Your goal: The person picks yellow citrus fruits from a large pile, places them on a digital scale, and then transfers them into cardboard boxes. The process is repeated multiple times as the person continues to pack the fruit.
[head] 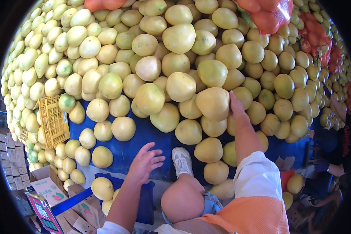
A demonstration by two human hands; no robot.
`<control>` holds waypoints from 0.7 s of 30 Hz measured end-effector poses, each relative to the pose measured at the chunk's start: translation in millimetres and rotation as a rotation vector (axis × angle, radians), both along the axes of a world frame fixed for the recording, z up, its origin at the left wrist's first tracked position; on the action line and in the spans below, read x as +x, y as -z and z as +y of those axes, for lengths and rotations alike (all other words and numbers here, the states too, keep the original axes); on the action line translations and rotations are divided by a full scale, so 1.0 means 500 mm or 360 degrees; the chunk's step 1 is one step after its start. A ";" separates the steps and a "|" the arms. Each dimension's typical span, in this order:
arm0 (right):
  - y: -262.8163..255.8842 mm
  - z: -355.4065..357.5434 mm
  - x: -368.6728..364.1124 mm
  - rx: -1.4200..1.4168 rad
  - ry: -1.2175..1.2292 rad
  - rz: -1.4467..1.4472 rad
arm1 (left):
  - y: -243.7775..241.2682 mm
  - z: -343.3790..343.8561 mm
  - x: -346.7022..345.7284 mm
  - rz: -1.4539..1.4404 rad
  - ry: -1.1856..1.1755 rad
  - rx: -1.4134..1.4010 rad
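A great heap of yellow-green pomelos (pixel 178 38) rises in front of me. My right hand (pixel 237 105) reaches into its lower edge, fingers against the right side of a large yellow pomelo (pixel 213 104); the thumb and far fingertips are hard to make out, so a grip cannot be told. My left hand (pixel 146 162) hangs in the air over the blue sheet (pixel 120 155), fingers apart and holding nothing. Nearest to it are a loose pomelo (pixel 102 156) on its left and my light shoe on its right.
A yellow plastic crate (pixel 53 121) leans at the heap's left. Open printed cartons (pixel 48 187) and a scale with a display (pixel 44 213) stand at lower left, beside a blue frame (pixel 73 201). Red mesh bags (pixel 266 14) lie on the heap. Other people (pixel 333 146) are at the right.
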State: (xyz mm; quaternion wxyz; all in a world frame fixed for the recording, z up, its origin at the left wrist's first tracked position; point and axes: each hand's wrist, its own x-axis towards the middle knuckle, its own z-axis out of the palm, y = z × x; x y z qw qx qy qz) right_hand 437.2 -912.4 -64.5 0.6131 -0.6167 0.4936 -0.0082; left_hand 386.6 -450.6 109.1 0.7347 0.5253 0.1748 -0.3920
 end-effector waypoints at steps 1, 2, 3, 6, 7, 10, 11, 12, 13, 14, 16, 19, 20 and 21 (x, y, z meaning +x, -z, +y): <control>0.019 0.025 0.014 0.0055 0.0118 -0.0162 | 0.022 -0.027 0.019 0.0051 0.0075 0.0039; 0.031 0.043 0.009 0.0322 0.0255 -0.0389 | 0.044 -0.055 0.039 0.0091 0.0104 0.0041; 0.015 0.078 0.008 0.0589 0.0383 -0.0607 | 0.069 -0.078 0.055 0.0137 0.0117 0.0043; 0.031 0.056 -0.035 0.0519 0.0074 -0.0729 | 0.139 -0.173 0.104 0.0248 0.0140 0.0020; 0.006 0.066 -0.042 0.0483 -0.0015 -0.0704 | 0.165 -0.202 0.111 0.0284 0.0120 0.0016; -0.078 0.133 -0.031 0.0950 0.0087 -0.0530 | 0.218 -0.275 0.126 0.0289 0.0125 0.0032; -0.083 0.140 -0.035 0.1024 0.0052 -0.0545 | 0.224 -0.298 0.117 0.0265 0.0186 -0.0026; -0.081 0.142 -0.042 0.0992 -0.0041 -0.0544 | 0.227 -0.324 0.109 0.0234 0.0255 -0.0086; -0.080 0.147 -0.050 0.0961 -0.0141 -0.0542 | 0.228 -0.333 0.104 0.0202 0.0316 -0.0145; -0.080 0.155 -0.060 0.0931 -0.0249 -0.0538 | 0.227 -0.329 0.099 0.0167 0.0305 -0.0080; -0.089 0.199 -0.078 0.0903 -0.0267 -0.0545 | 0.220 -0.292 0.083 0.0234 0.0240 -0.0068; -0.100 0.276 -0.095 0.0956 -0.0424 -0.0593 | 0.172 -0.211 0.047 0.0200 0.0094 -0.0048; -0.120 0.309 -0.099 0.0980 -0.0498 -0.0601 | 0.157 -0.175 0.028 0.0154 0.0024 -0.0051; -0.143 0.342 -0.100 0.1000 -0.0578 -0.0625 | 0.135 -0.141 0.010 0.0090 -0.0045 -0.0054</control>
